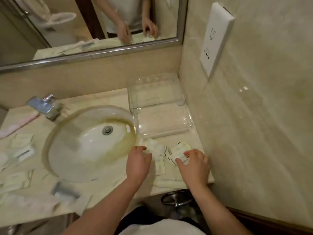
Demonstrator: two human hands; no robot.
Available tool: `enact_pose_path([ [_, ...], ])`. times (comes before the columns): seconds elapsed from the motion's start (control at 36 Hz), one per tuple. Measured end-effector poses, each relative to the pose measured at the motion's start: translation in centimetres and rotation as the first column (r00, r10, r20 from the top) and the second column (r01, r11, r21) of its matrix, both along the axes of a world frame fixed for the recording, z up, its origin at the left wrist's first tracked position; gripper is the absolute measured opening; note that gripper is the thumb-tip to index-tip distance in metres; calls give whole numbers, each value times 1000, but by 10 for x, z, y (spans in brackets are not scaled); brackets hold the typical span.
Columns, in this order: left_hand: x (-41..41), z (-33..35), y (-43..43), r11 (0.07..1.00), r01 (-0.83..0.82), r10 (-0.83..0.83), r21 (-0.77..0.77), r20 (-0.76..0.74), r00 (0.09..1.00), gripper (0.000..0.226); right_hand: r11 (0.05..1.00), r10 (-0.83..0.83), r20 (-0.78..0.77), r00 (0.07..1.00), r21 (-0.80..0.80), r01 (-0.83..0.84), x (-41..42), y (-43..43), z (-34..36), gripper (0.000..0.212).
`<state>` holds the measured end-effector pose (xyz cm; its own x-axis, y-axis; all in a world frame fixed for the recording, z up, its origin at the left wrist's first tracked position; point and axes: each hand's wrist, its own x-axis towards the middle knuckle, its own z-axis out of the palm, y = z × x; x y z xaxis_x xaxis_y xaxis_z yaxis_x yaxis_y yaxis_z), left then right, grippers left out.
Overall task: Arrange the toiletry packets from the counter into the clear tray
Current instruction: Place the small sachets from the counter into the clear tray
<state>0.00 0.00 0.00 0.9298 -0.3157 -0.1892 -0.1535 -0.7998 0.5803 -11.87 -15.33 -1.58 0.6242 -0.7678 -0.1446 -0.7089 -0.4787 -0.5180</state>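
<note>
- The counter is pale, veined stone that runs into a corner, with the same stone up the right wall.
- An oval sink is set into it, white in the bowl, with a yellow-brown stain round its rim and a metal drain in the middle.
- A chrome faucet stands behind the sink on the left.
- A metal-framed mirror hangs above the counter and reflects a toilet and the person's two hands.
- A white panel is fixed to the right wall (a small drawn symbol and dark holes on its face).
- The clear tray sits in the corner, just right of the sink; it has a raised back shelf with round holes and a flat front section through which the stone shows.
- The packets lie in a loose pile on the counter just in front of the tray, between the two hands.
- The left hand has its fingers curled, pinching the left packet at the sink's edge.
- The right hand pinches the right packet between thumb and fingers, near the wall.
- More white packets are scattered on the counter left of the sink, blurred.
- A metal ring hangs below the counter's front edge.
</note>
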Motion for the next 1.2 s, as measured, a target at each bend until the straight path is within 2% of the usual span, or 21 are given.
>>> enact_pose_path([
  [0.11, 17, 0, -20, 993, -83, 86, 87, -31, 996, 55, 999, -35, -88, 996, -2, 35, 12, -3, 1, 38],
  [0.22, 25, -8, -28, 980, -90, 91, 180, 1, 996, 58, 997, -73, -93, 993, -11, 72, 21, -4, -3, 51],
  [0.28, 31, -10, -30, 979, -90, 97, 185, -27, 995, 55, 996, -90, -97, 991, 12, 91, 26, -4, -3, 67],
  [0.33, 36, -12, -29, 988, -76, 85, 138, -59, 995, 43, 993, -110, -91, 990, 35, 113, 29, -3, -3, 81],
  [0.39, 38, -12, -25, 995, -48, 56, 93, -89, 994, 25, 994, -106, -79, 991, 12, 108, 31, -2, -2, 87],
  [0.42, 37, -11, -23, 997, -45, 51, 56, -122, 991, 25, 995, -101, -70, 992, -4, 101, 31, -2, -2, 87],
  [0.47, 37, -9, -16, 995, -68, 52, -70, -212, 976, 20, 993, -116, -39, 992, -3, 116, 32, -2, -1, 84],
  [0.56, 37, 0, -3, 951, -140, 49, -275, -312, 949, 7, 965, -235, 41, 971, 131, 228, 34, -2, 3, 70],
  [0.67, 45, 20, 15, 857, -211, 16, -469, -385, 923, 59, 945, -236, 165, 958, 267, 187, 36, -1, 14, 28],
  [0.69, 50, 25, 18, 837, -206, -16, -507, -399, 917, 63, 955, -215, 224, 950, 253, 156, 36, 1, 18, 26],
  [0.78, 63, 34, 29, 785, -213, -107, -582, -466, 878, 61, 978, -169, 378, 910, 178, 107, 37, 11, 27, 55],
  [0.83, 70, 38, 35, 798, -192, -131, -571, -476, 870, 62, 984, -159, 449, 879, 142, 106, 38, 17, 33, 65],
  [1.0, 87, 44, 42, 785, -144, -181, -603, -445, 877, 62, 994, -108, 590, 801, 72, 81, 46, 26, 53, 51],
  [1.11, 100, 50, 40, 671, -279, -262, -687, -571, 778, 39, 995, -38, 590, 807, -49, 83, 51, 19, 57, 55],
  [1.14, 104, 50, 38, 668, -280, -264, -690, -571, 777, 36, 992, -8, 585, 811, -96, 79, 51, 17, 58, 53],
  [1.2, 111, 46, 29, 740, -207, -210, -640, -512, 833, 23, 982, 53, 569, 821, -179, 61, 52, 11, 58, 41],
])
